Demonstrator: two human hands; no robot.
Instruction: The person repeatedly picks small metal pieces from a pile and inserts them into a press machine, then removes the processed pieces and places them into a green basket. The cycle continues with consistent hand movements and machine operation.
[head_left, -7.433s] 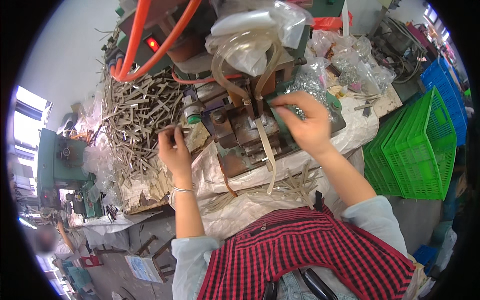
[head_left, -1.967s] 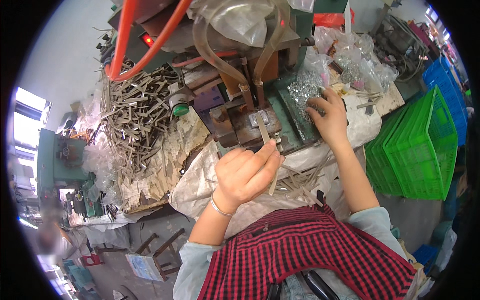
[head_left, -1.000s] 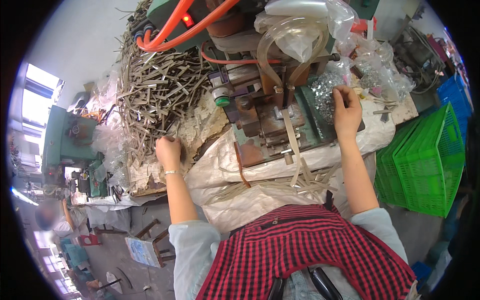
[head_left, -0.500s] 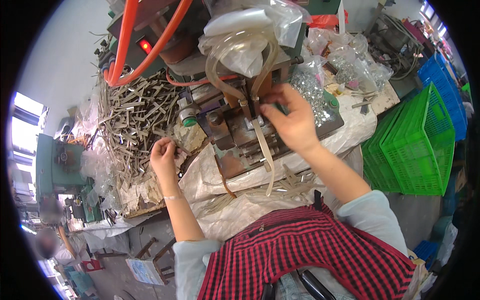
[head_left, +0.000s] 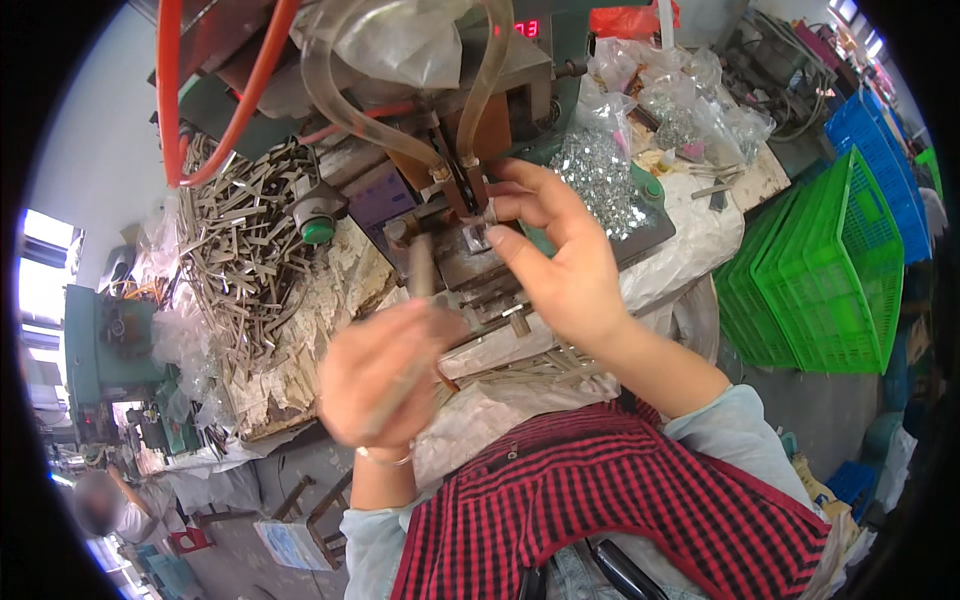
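Observation:
My left hand (head_left: 375, 375) is in front of the press, smeared by motion. A flat grey strip (head_left: 421, 268) sticks up out of its closed fingers toward the machine. My right hand (head_left: 565, 265) reaches in from the right, its thumb and fingers bent together beside the small metal block (head_left: 477, 238) under the two upright electrodes (head_left: 463, 190). Whatever lies between those fingertips is too small to make out. Clear hoses (head_left: 345, 115) run into the tops of the electrodes.
Left of the machine lies a heap of flat grey strips (head_left: 245, 255), with a green push button (head_left: 317, 231) beside it. Small shiny pieces (head_left: 600, 185) are piled on the right near plastic bags (head_left: 680, 100). Green crates (head_left: 810, 275) stand at far right. Loose strips (head_left: 540, 372) lie before me.
My left hand has come from beside the heap toward the machine with a strip. The strip that hung from the electrodes is gone from there. My head view has shifted.

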